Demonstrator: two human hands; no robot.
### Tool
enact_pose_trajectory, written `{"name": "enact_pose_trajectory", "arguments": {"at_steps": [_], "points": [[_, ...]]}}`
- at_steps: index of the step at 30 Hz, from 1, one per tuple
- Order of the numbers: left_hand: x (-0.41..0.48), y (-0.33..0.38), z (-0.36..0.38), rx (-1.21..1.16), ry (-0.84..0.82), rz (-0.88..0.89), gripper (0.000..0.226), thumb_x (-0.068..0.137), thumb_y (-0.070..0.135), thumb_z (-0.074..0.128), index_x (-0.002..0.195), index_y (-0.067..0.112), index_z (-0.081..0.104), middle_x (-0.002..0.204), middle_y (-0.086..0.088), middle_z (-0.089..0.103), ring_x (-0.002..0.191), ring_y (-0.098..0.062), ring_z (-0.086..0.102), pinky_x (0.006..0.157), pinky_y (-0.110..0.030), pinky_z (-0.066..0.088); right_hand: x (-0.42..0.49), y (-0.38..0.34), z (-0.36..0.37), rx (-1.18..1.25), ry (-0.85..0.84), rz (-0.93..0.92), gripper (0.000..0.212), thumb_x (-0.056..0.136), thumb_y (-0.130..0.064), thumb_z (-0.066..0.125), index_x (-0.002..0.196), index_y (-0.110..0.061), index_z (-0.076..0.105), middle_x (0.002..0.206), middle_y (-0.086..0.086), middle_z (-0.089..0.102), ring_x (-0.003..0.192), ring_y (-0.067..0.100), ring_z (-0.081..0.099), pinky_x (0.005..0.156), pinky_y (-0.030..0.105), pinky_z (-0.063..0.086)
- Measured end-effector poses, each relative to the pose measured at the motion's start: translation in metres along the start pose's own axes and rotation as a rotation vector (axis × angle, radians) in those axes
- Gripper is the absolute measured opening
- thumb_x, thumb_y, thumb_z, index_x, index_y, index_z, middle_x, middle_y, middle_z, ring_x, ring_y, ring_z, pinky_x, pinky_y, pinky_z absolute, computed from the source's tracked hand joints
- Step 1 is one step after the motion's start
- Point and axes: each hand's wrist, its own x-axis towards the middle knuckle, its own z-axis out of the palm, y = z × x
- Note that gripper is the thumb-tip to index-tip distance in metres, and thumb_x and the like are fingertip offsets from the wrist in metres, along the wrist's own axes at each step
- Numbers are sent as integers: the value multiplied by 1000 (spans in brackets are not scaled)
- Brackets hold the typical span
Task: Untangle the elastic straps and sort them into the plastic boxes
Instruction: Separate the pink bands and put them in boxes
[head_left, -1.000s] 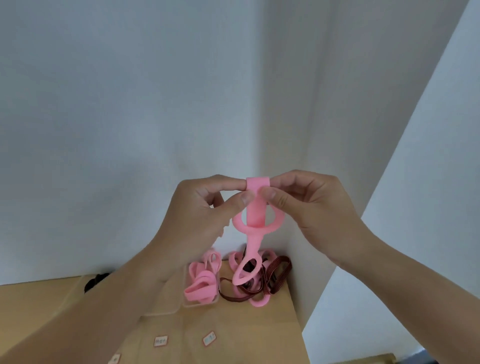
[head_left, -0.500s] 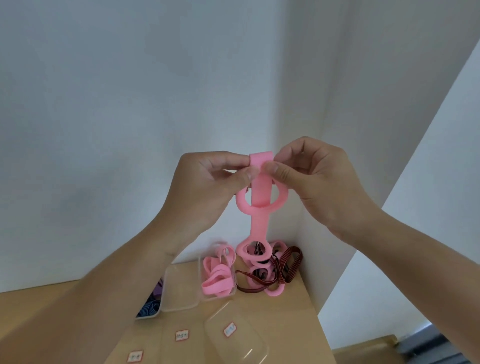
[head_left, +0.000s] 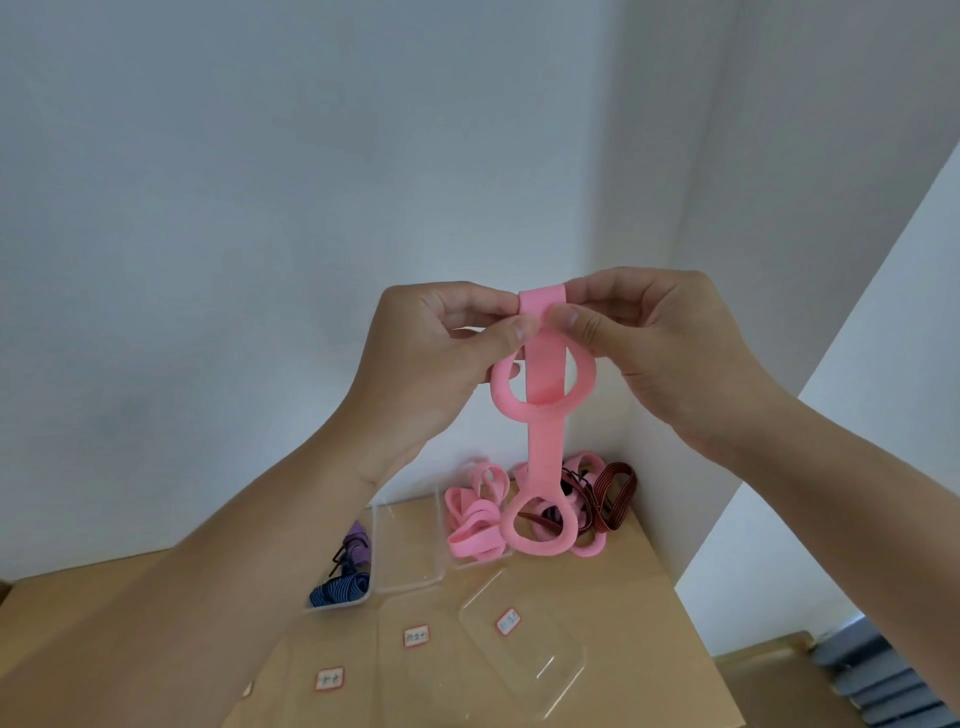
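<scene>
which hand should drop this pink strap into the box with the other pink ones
Left, probably. Both hands pinch the pink strap at its top, but the left hand is almost straight above the box of pink straps, while the right hand is over the tangled pile.

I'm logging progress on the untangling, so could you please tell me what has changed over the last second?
Little: the view tipped down, bringing the plastic boxes, a loose lid and labels into view. Nothing was grasped or released. The left hand and right hand still pinch the top of the pink strap, which still hangs in front of the tangled pile.
</scene>
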Motion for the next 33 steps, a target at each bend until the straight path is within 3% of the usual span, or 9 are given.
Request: {"name": "enact_pose_trajectory", "arguments": {"at_steps": [6,11,14,17,23,30,33], "points": [[-15,-3,-22,-62,14,-17,26,87,6,79,105,13,61,93,-9,79,83,-31,77,78,-48,64,-6,1,27,-10,10,-43,6,95,-12,68,96,-7,72,84,4,78,74,11,72,66,20,53],[-29,-23,-35,-29,-156,-123,50,75,15,84,121,14,65,106,-6,79,101,-25,75,96,-47,58,0,-4,44,-15,8,-57,7,96,-12,67,95,-6,71,84,6,77,71,13,71,65,23,53],[-37,-38,-35,12,-184,-148,39,74,10,83,111,17,73,108,0,78,105,-18,74,94,-38,58,4,-7,49,-25,5,-71,7,96,-11,67,95,-6,71,80,-1,75,65,4,66,60,16,47],[-42,-46,-34,-16,-189,-154,29,84,3,77,107,20,76,107,1,78,103,-16,74,89,-28,59,5,-9,50,-59,-7,-80,6,96,-12,67,94,-9,72,80,-2,75,66,5,65,60,18,48],[-43,-48,-29,-67,-195,-162,31,88,6,75,117,7,67,111,-9,76,107,-23,73,97,-44,57,7,-10,45,-70,-57,-91,5,96,-11,67,94,-12,71,86,5,75,75,12,69,73,33,56],[-38,-54,-13,-152,-206,-175,32,89,2,69,120,5,63,110,-11,77,103,-28,75,85,-38,62,9,-7,36,-120,-77,-151,5,95,-8,67,93,-11,71,87,6,74,82,25,70,81,44,56],[-34,-59,-1,-184,-168,-207,25,93,6,69,117,9,68,110,-9,78,103,-28,75,87,-39,62,13,-4,29,-132,-68,-184,4,95,-6,67,93,-9,70,86,4,73,80,25,68,78,41,55]]}}
